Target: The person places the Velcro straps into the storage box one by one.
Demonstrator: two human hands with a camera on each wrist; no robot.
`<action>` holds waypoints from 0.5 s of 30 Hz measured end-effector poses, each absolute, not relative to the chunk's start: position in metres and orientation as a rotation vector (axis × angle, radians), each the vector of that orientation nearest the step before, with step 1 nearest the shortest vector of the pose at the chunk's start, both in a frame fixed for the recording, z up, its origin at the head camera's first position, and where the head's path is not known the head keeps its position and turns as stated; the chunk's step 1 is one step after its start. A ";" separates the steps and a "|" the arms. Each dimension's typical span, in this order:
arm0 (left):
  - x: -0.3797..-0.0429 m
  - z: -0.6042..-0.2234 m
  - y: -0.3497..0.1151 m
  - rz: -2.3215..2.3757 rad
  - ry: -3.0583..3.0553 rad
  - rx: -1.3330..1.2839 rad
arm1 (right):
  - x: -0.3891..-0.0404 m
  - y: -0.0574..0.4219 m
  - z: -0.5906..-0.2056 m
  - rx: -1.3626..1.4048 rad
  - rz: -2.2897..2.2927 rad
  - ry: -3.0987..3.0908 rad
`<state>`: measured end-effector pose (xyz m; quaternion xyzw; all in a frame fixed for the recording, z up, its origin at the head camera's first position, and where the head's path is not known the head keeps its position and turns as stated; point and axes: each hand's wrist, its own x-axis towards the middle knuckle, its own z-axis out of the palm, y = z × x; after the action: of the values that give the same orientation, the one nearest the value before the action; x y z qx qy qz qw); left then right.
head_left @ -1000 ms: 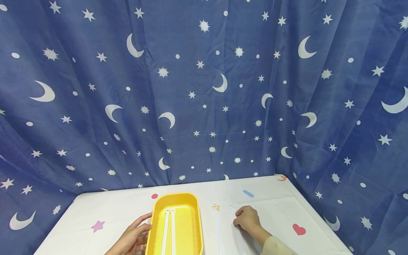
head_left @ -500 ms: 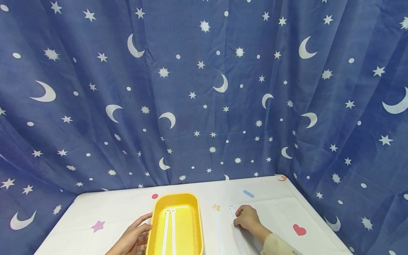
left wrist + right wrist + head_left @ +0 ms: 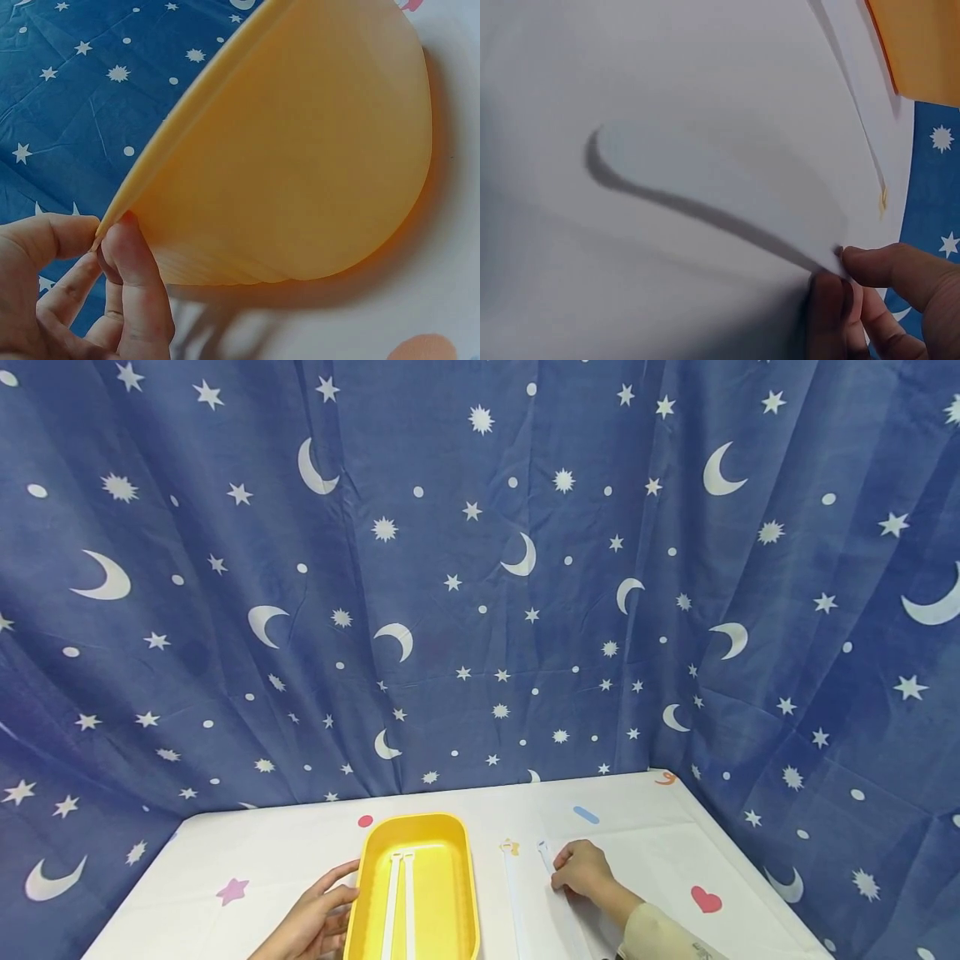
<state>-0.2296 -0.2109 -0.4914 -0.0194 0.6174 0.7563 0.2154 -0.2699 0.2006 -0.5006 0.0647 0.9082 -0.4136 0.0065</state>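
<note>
Two narrow pinches: left grip (image 3: pixel 311 914), yellow tray (image 3: pixel 444 902); right grip (image 3: pixel 587 870), white strip (image 3: pixel 682 166).

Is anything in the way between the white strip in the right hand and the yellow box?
Yes: another white strip lies on the table between them, and the raised rim of the yellow box is there too. The held strip would probably need lifting over both.

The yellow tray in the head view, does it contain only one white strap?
No, two white straps lie next to each other inside the yellow tray.
</note>
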 end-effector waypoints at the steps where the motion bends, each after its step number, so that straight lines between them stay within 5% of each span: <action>1: -0.229 -0.491 -0.211 2.096 1.710 -0.053 | -0.270 0.201 -0.500 0.212 -1.305 2.824; 15: -0.229 -0.491 -0.212 2.106 1.693 -0.043 | -0.266 0.200 -0.485 0.315 -1.474 2.535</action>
<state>-0.2292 -0.2116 -0.4914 -0.0156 0.6115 0.7605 0.2178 -0.2658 0.1998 -0.4855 0.1064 0.8556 -0.4974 0.0959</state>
